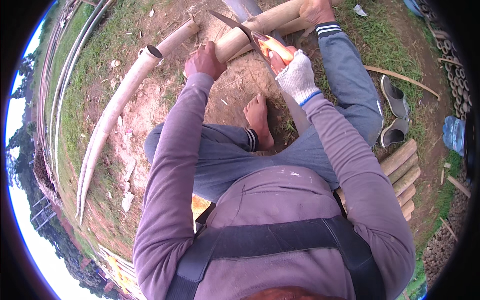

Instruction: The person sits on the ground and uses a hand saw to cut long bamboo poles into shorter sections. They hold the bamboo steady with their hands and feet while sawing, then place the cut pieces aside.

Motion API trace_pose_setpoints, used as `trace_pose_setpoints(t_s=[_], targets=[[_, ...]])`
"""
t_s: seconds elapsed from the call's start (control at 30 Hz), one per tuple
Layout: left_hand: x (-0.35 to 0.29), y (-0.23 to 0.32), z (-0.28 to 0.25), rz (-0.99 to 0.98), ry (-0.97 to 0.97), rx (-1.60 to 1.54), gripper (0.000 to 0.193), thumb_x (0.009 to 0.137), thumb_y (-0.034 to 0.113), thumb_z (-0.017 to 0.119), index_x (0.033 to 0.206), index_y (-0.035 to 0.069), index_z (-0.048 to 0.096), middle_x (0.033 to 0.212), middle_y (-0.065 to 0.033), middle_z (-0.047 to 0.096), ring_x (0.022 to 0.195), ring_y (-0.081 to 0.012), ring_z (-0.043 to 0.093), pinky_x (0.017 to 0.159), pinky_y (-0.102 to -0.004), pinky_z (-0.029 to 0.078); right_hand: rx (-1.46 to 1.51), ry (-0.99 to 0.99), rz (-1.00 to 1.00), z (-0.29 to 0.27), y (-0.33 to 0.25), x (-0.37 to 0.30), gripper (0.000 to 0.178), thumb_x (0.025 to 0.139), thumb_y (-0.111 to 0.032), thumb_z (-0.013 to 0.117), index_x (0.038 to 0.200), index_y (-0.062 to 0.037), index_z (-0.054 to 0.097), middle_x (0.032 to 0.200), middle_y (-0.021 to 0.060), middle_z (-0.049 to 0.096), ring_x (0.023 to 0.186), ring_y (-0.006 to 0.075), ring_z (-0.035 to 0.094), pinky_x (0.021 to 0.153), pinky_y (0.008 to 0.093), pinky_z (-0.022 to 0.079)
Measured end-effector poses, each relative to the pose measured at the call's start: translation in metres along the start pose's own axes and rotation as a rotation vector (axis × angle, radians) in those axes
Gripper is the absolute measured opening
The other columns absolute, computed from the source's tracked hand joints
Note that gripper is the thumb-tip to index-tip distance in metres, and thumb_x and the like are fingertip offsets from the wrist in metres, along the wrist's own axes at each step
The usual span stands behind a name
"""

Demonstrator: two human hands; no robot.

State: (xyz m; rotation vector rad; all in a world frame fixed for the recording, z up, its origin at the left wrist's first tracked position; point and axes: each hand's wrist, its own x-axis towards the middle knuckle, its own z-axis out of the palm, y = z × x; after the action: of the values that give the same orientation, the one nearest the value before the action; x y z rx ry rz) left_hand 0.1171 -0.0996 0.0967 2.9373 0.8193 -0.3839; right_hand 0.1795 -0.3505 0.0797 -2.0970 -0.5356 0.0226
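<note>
A pale bamboo pole (272, 17) slants across the top of the picture, propped on a grey post (295, 107). My bare left hand (205, 62) grips its near left end, fingers wrapped over the top. In a white knit glove, my right hand (292, 70) is closed on the orange handle (272, 46) of a handsaw. The saw's blade (231, 21) lies across the bamboo, a short way to the right of my left hand. My bare right foot (317, 11) presses on the pole farther along. The fingertips of my left hand are partly hidden.
Long bamboo poles (117, 102) lie on the grass and dirt at left. My other foot (257, 112) rests on the ground below the saw. To the right are a pair of shoes (394, 110), stacked bamboo pieces (400, 172), a clear bluish bottle (453, 135) and piled cut bamboo (456, 80).
</note>
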Motion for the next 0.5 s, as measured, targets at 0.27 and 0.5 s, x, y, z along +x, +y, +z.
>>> trace_pose_setpoints(t_s=[0.27, 0.5], targets=[[-0.005, -0.013, 0.014, -0.023, 0.013, -0.037, 0.064, 0.082, 0.041, 0.082, 0.137, 0.017, 0.058, 0.128, -0.0177, 0.072, 0.116, -0.0372, 0.074, 0.098, -0.0503, 0.059, 0.142, -0.075, -0.031, -0.057, -0.016, -0.061, 0.027, 0.096, -0.022, 0.079, 0.102, 0.0022, 0.069, 0.083, 0.0228, 0.073, 0.077, 0.0355, 0.076, 0.069, 0.0413, 0.058], [0.004, -0.008, 0.017, -0.067, -0.024, -0.025, 0.074, 0.079, 0.044, 0.082, 0.143, 0.02, 0.056, 0.125, -0.0178, 0.074, 0.116, -0.0378, 0.073, 0.098, -0.0485, 0.059, 0.045, -0.013, -0.086, -0.02, -0.007, -0.032, 0.035, 0.096, -0.03, 0.079, 0.099, 0.003, 0.07, 0.081, 0.0249, 0.073, 0.076, 0.0413, 0.075, 0.067, 0.0455, 0.058]])
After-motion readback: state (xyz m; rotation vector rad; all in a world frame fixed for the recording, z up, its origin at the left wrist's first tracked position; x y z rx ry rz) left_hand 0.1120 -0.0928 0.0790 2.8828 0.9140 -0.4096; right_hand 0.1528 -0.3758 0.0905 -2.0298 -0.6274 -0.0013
